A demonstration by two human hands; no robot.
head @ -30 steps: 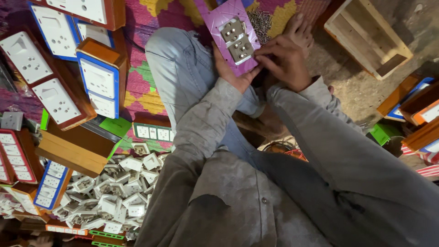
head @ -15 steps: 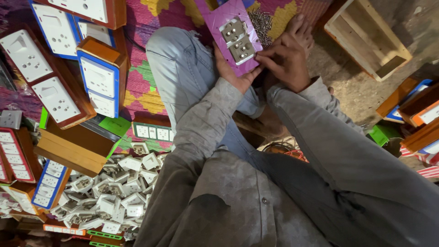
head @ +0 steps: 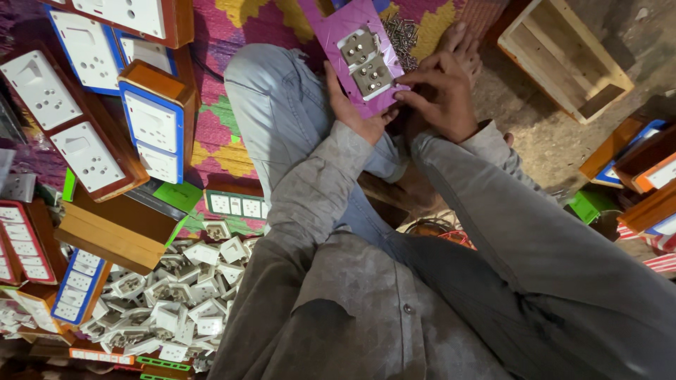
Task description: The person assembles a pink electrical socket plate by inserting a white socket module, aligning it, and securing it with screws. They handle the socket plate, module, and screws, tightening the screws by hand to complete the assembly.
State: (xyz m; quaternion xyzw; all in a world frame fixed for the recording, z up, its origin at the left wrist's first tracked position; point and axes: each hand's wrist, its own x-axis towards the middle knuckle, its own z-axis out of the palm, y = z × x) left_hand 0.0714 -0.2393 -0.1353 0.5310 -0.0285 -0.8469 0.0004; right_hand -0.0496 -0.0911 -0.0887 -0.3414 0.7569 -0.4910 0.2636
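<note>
The person sits on a patterned mat (head: 232, 134) with a purple plate (head: 355, 53) held above the knee, back side up. The left hand (head: 352, 112) grasps the plate from below, the thumb along its left edge. The right hand (head: 443, 95) grasps the lower right edge, its fingertips (head: 408, 88) pinched just beside the lower of two grey sockets (head: 370, 74) set in the plate. If something small is between these fingertips, I cannot tell.

To do this step well, I think the left hand should keep the plate steady and flat, so the right fingers can press or seat the socket straight, without bending the thin plate. A pile of screws (head: 405, 32) lies on the mat just behind the plate, near enough to reach. A heap of white sockets (head: 176, 295) lies at the left, beside wooden switch boxes (head: 151, 116).
</note>
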